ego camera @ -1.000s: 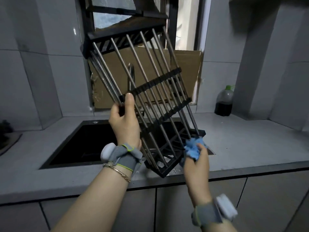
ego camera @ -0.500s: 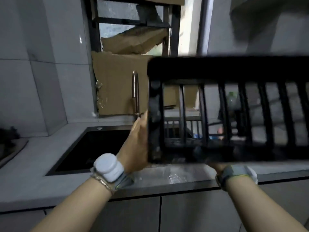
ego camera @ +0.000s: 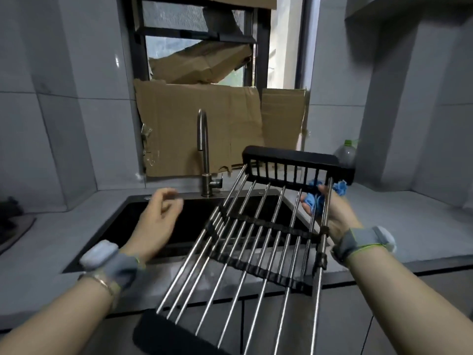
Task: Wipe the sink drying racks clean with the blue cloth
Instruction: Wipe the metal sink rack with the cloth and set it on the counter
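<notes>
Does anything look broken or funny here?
Yes: torn cardboard is propped across the window behind the faucet. The drying rack is tilted in the air, held by the right hand with the blue cloth.

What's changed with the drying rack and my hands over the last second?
The drying rack swung from steeply upright to nearly flat over the sink. The left hand let go and hovers open. The right hand kept the blue cloth, now gripping it against the rack's right side. Faucet and cardboard unchanged.
</notes>
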{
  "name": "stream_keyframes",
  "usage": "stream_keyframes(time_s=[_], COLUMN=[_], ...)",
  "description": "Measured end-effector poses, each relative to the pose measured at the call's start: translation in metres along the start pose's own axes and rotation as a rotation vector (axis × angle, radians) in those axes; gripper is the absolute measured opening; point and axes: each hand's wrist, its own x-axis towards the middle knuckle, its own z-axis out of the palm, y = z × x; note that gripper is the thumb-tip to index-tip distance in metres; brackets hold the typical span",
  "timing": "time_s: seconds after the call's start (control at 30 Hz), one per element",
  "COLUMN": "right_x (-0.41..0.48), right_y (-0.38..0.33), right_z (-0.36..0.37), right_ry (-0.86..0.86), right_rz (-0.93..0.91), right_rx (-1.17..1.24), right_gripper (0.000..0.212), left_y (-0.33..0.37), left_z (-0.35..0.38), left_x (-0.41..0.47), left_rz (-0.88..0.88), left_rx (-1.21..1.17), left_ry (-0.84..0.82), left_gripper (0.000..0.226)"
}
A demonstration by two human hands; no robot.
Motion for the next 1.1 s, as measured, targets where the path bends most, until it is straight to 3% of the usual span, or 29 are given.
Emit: stream_keyframes(time_s=[0.07, 0.17, 0.2, 0.3, 0.4, 0.5, 0.57, 0.63, 0.7, 0.77, 0.83, 0.93, 0.97, 1.03, 1.1], right_x=[-0.002, -0.007, -0.007, -0.010, -0.010, -0.018, -0.024, -0.024, -0.032, -0.054, -0.085, -0.105, -0.099, -0.087, -0.088], right_y=[0.003, 0.007, 0.010, 0.008, 0.001, -0.008, -0.017, -0.028, -0.041, -0.045, -0.028, 0.017, 0.027, 0.038, 0.046], right_z=[0.007, 0.020, 0.024, 0.028, 0.025, 0.028, 0.031, 0.028, 0.022, 0.021, 0.029, 0.045, 0.048, 0.057, 0.063], right_ry=[-0.054, -0.130, -0.144, -0.163, -0.231, -0.347, -0.401, -0.329, -0.126, -0.016, -0.107, -0.379, -0.430, -0.461, -0.412], right_rz=[-0.006, 0.032, 0.049, 0.081, 0.060, -0.018, -0.050, -0.138, -0.308, -0.489, -0.739, -1.122, -1.143, -1.031, -0.977], right_rx=[-0.045, -0.022, -0.007, 0.002, -0.058, -0.096, -0.101, -0.055, 0.035, 0.007, -0.270, -1.085, -1.250, -1.343, -1.415], right_gripper=[0.009, 0.020, 0.023, 0.032, 0.030, 0.009, 0.005, 0.010, 0.016, 0.011, 0.011, 0.035, 0.050, 0.070, 0.067], left_y=[0.018, 0.035, 0.039, 0.047, 0.049, 0.049, 0.045, 0.042, 0.039, 0.036, 0.039, 0.043, 0.046, 0.051, 0.051], left_z=[0.005, 0.022, 0.026, 0.031, 0.033, 0.044, 0.051, 0.052, 0.052, 0.054, 0.060, 0.073, 0.078, 0.087, 0.089], left_x=[0.005, 0.012, 0.011, 0.019, 0.022, 0.016, 0.014, 0.015, 0.016, 0.017, 0.016, 0.011, 0.009, 0.004, 0.004], left_rz=[-0.217, -0.365, -0.356, -0.417, -0.511, -0.513, -0.473, -0.442, -0.420, -0.405, -0.403, -0.391, -0.371, -0.322, -0.289], left_rx=[-0.085, -0.038, -0.064, -0.273, -0.409, -0.259, -0.292, -0.343, -0.343, -0.349, -0.322, -0.381, -0.415, -0.430, -0.413], left_ry=[-0.138, -0.346, -0.376, -0.397, -0.374, -0.403, -0.319, -0.227, -0.181, -0.146, -0.137, -0.135, -0.146, -0.163, -0.126], left_gripper=[0.016, 0.062, 0.064, 0.018, 0.011, 0.009, 0.011, 0.013, 0.016, 0.019, 0.023, 0.024, 0.026, 0.029, 0.032])
